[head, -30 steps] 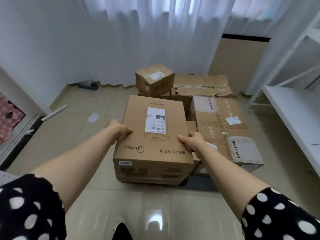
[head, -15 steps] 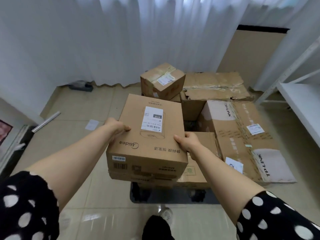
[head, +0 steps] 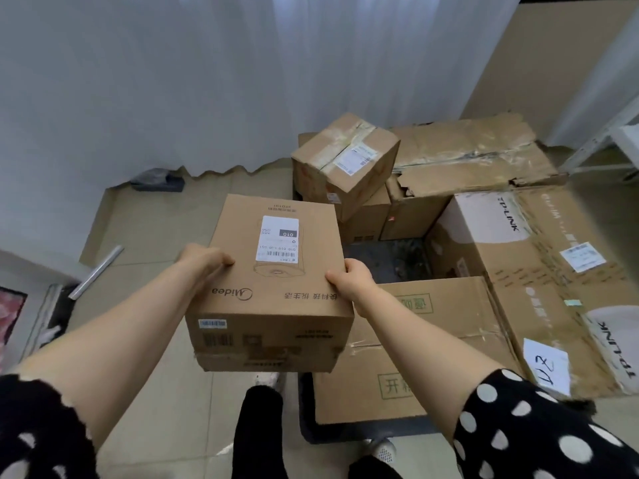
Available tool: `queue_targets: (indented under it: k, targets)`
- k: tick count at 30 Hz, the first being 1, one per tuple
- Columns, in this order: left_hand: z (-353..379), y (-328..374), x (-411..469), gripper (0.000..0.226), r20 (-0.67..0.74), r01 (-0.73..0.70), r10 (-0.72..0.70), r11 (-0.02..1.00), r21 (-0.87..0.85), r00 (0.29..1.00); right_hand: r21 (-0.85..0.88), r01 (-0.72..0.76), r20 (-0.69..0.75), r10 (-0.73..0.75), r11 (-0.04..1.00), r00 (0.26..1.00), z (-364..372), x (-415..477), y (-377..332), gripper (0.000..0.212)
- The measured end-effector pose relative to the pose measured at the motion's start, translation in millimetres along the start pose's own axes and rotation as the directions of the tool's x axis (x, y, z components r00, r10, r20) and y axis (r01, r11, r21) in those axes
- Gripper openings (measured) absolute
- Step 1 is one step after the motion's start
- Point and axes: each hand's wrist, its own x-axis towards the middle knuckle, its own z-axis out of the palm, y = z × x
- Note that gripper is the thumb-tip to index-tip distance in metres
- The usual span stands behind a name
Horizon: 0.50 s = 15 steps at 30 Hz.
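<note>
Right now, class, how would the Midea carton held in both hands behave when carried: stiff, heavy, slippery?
Probably stiff: the Midea carton shows square edges though the left hand and right hand grip only its sides. Likely fairly light, held on extended arms. Matt cardboard probably resists slipping.

White curtains (head: pixel 207 81) hang to the pale, glossy tiled floor (head: pixel 145 223) — daylight glows through them; a beige wall (head: pixel 553 63) and white shelf frame (head: pixel 601 140) stand at right.

The Midea box (head: pixel 273 271) is hanging between the left hand (head: pixel 204 261) and right hand (head: pixel 352 281). The TP-LINK box (head: pixel 536 271) is lying to its right, the taped box (head: pixel 345 160) behind.
</note>
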Motion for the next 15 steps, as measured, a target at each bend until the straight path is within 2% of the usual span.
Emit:
queue_targets:
  k: [4,9,15]
  targets:
    - [-1,6,80,0.05,0.062,0.026,-0.027,1.0,0.018,0.998,0.013,-0.069,-0.049,0.07,0.997,0.996,46,58,-14,0.032]
    - [0,-2,165,0.032,0.131,0.062,-0.06,0.998,-0.01,0.99,-0.009,-0.179,-0.039,0.178,0.984,0.983,98,125,-23,0.031]
    - [39,-17,241,0.057,0.207,0.111,-0.098,0.993,-0.05,0.973,-0.033,-0.257,-0.097,0.253,0.966,0.963,124,194,-9,0.031]
